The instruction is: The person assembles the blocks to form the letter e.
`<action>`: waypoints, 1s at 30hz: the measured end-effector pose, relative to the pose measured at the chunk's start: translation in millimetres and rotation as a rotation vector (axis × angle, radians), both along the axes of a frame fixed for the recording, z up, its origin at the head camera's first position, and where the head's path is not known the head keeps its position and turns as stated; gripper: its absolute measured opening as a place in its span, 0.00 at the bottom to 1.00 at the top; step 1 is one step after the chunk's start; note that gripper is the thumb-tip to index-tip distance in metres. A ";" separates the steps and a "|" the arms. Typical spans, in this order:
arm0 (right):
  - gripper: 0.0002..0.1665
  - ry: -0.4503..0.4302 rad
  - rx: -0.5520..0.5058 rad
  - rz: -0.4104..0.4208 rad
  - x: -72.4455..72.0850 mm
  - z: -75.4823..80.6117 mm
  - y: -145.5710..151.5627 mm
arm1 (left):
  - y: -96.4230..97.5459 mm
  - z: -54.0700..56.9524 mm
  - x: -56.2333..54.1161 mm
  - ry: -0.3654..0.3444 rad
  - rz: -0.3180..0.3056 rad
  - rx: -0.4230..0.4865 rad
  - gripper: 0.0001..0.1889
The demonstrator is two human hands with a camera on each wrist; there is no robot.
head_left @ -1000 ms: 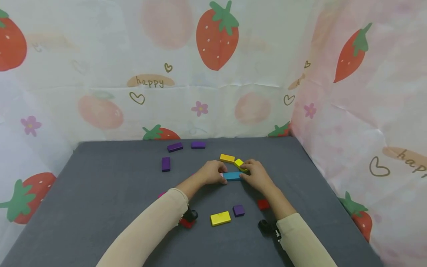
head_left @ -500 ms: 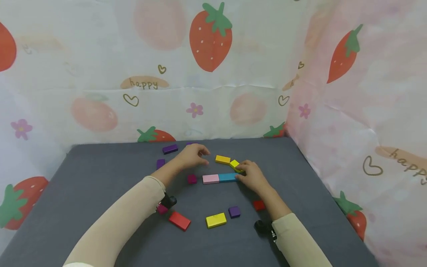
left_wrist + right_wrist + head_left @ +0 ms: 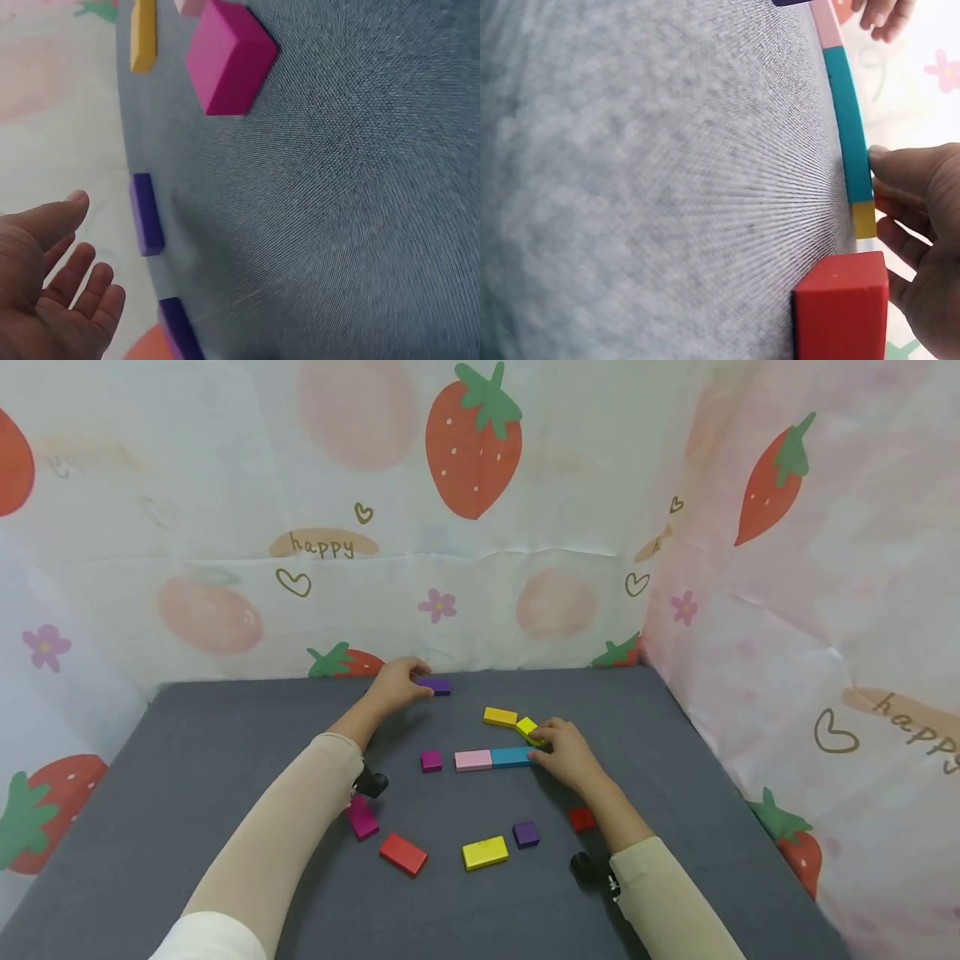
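At the back edge my left hand (image 3: 399, 685) reaches the right-hand purple block (image 3: 437, 687), overlapping its left end in the head view. The left wrist view shows this left hand (image 3: 67, 281) with fingers loosely spread, apart from the purple block (image 3: 147, 214). My right hand (image 3: 568, 755) rests at the right end of a blue block (image 3: 512, 757), thumb at its edge and fingers beside a small yellow block (image 3: 527, 727). In the right wrist view the right thumb touches the blue block (image 3: 847, 120). A pink block (image 3: 472, 761) lies end to end with the blue one.
An orange-yellow block (image 3: 500, 717) lies behind the row, a small magenta block (image 3: 431, 762) left of it. Nearer are a longer magenta block (image 3: 362, 817), a red block (image 3: 403, 854), a yellow block (image 3: 485, 852), a small purple block (image 3: 527, 834) and a small red block (image 3: 582, 819).
My left hand has let go of the pink block and moved left and back to the purple block. My right hand stays by the blue block; the head view has shifted slightly.
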State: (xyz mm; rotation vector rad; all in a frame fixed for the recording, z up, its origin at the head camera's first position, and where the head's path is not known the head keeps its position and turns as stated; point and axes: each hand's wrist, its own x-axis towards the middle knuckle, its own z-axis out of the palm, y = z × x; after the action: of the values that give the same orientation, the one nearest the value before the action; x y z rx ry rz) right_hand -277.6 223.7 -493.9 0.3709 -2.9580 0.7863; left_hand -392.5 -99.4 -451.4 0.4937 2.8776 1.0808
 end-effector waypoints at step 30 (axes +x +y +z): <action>0.23 -0.011 -0.010 -0.007 1.8 2.1 0.6 | 18.6 -36.9 -25.4 -0.023 0.065 -0.025 0.27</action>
State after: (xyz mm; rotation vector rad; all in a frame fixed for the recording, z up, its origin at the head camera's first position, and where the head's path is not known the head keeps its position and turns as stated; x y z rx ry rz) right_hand -275.8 224.2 -491.8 0.3575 -2.9621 0.8051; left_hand -417.9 -80.9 -488.3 0.3870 2.9021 1.0504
